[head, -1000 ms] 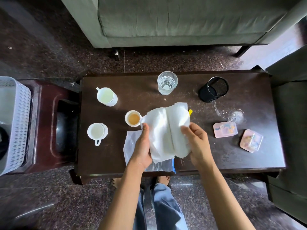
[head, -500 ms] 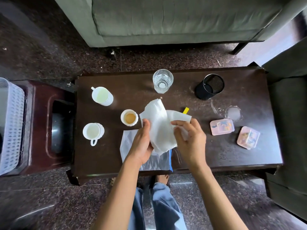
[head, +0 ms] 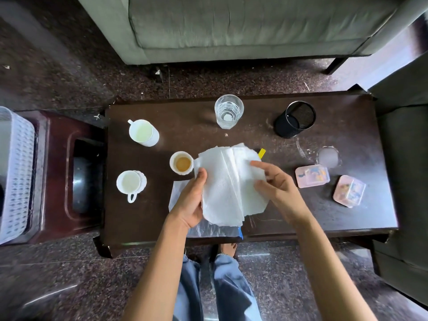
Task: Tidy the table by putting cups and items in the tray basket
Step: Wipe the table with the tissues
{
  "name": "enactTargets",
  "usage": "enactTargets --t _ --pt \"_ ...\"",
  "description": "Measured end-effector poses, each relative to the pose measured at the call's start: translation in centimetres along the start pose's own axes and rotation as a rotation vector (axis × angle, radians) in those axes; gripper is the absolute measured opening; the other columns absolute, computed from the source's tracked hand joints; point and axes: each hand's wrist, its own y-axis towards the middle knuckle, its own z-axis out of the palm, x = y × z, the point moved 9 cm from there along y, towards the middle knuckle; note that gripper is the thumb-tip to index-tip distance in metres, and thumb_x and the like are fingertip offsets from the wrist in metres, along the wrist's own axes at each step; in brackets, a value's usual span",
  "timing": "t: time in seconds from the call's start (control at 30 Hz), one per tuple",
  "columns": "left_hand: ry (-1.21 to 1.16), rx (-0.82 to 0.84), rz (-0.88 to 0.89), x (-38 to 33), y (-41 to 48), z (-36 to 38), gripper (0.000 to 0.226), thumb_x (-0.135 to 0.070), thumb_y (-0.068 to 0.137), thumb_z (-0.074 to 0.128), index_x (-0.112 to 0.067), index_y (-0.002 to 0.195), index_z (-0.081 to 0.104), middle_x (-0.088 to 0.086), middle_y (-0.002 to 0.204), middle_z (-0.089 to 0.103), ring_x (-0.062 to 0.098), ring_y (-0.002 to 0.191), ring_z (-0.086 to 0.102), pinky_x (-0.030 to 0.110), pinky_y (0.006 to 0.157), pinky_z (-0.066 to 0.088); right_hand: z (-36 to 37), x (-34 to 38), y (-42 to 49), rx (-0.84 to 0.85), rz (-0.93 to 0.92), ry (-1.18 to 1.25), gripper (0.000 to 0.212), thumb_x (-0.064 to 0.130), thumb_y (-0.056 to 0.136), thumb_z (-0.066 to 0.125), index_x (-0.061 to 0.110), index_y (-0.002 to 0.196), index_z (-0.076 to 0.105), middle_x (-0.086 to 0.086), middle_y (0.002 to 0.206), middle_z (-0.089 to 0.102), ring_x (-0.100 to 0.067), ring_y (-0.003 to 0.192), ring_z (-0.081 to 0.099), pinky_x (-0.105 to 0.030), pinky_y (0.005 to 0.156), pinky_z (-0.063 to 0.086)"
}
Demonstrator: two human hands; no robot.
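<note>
- Hands: your left hand grips the left edge of a white paper towel, thumb on top. Your right hand holds the right edge, fingers curled onto the sheet. The towel is spread between both hands, raised above the desk.
- Beneath your hands: a clear plastic bag with a blue strip, flat at the desk's near edge.
- Just left of your left thumb: a small cup of brown liquid, upright.
- Further left: a white handled cup, handle toward you. Beyond it is a white mug with pale liquid.
- Beyond your hands: a glass of water, upright.
- At the towel's far right corner: a yellow item, mostly hidden, kind not clear.
- Beyond and right of your right hand: a black mesh pen holder.
- Right of your right hand: two pink boxes, near each other but apart. A clear plastic piece lies just beyond the nearer one.
- Far left of your left hand, off the desk: the white tray basket on a dark red stool, well apart from the cups, which all stand on the desk.
</note>
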Motion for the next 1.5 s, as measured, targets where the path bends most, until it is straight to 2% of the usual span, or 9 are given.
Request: enactTargets --t 0.07,0.13,0.23,0.5,0.7,1.0,1.27,1.37,1.5 --pt "0.059 -0.03 -0.001 0.4 0.2 -0.2 0.035 -0.047 0.096 0.039 -0.029 0.12 0.058 0.003 0.114 0.069 0.023 0.107 0.064 0.049 0.09 0.053 -1.7 1.8 -1.0 -0.366 -0.205 -0.441 0.036 0.019 0.082 0.062 0.019 0.118 0.065 0.007 0.116 0.063 -0.019 0.11 0.059 -0.047 0.094 0.048" --pt "0.103 -0.039 -0.007 0.7 0.3 -0.1 0.033 -0.046 0.097 0.038 -0.031 0.12 0.057 0.002 0.112 0.069 0.022 0.104 0.065 0.047 0.088 0.055 0.2 4.2 -3.0 -0.501 -0.444 -0.633 0.031 0.016 0.082 0.065 0.014 0.112 0.066 0.006 0.116 0.063 -0.018 0.11 0.058 -0.039 0.091 0.049" --pt "0.112 -0.054 -0.007 1.1 0.1 0.4 0.039 -0.05 0.096 0.034 -0.027 0.113 0.06 0.001 0.1 0.072 0.017 0.093 0.068 0.037 0.077 0.058 4.9 4.1 -3.4 -0.277 -0.453 -0.541 0.024 0.019 0.082 0.073 0.015 0.105 0.069 0.008 0.107 0.063 -0.009 0.09 0.06 -0.024 0.078 0.052" --pt "-0.011 0.02 -0.063 1.8 -0.6 1.4 0.064 -0.064 0.079 0.038 -0.022 0.122 0.061 0.006 0.118 0.068 0.019 0.107 0.065 0.037 0.097 0.048 7.0 1.5 -3.0 -0.126 -0.232 -0.445 0.049 0.042 0.069 0.082 0.017 0.108 0.066 0.006 0.104 0.063 -0.012 0.096 0.063 -0.031 0.087 0.054" --pt "-0.022 0.04 -0.031 1.7 -0.5 1.5 0.048 -0.054 0.087 0.039 -0.025 0.114 0.065 0.007 0.11 0.07 0.019 0.104 0.065 0.038 0.092 0.051 6.3 1.3 -3.2 -0.195 -0.215 -0.35 0.012 0.015 0.078 0.075 0.012 0.088 0.067 0.006 0.098 0.067 -0.011 0.098 0.064 -0.036 0.088 0.055" --pt "0.098 0.018 0.042 1.7 -0.6 1.8 0.033 -0.034 0.089 0.05 -0.014 0.109 0.068 0.007 0.095 0.072 0.016 0.087 0.067 0.03 0.072 0.055 5.3 2.0 -3.1 -0.361 -0.07 -0.35 0.029 0.047 0.079 0.073 0.02 0.08 0.062 0.01 0.08 0.068 0.002 0.078 0.066 -0.013 0.065 0.049" --pt "0.114 0.022 0.046 1.6 -0.7 1.6 0.03 -0.036 0.085 0.058 -0.02 0.109 0.066 0.001 0.092 0.073 0.016 0.086 0.068 0.031 0.068 0.056 4.8 2.5 -2.9 -0.374 -0.057 -0.355 0.034 0.031 0.088 0.066 0.006 0.067 0.058 0.0 0.06 0.06 0.001 0.063 0.061 -0.022 0.059 0.042" --pt "0.151 0.072 0.095 0.9 -1.0 2.0 0.02 -0.025 0.083 0.064 -0.023 0.104 0.063 -0.004 0.086 0.073 0.012 0.082 0.07 0.032 0.067 0.059 4.9 2.3 -2.6 -0.307 -0.05 -0.271 0.027 0.024 0.09 0.065 0.016 0.064 0.064 0.007 0.057 0.06 0.001 0.057 0.055 -0.019 0.058 0.041" --pt "0.132 0.06 0.117 0.6 -1.0 2.1 0.016 -0.016 0.09 0.055 -0.024 0.103 0.061 -0.006 0.084 0.074 0.01 0.08 0.071 0.032 0.07 0.06 4.7 1.1 -2.2 -0.244 -0.016 -0.115 0.029 0.027 0.09 0.065 0.017 0.062 0.063 -0.009 0.058 0.054 -0.016 0.063 0.048 -0.051 0.068 0.053"
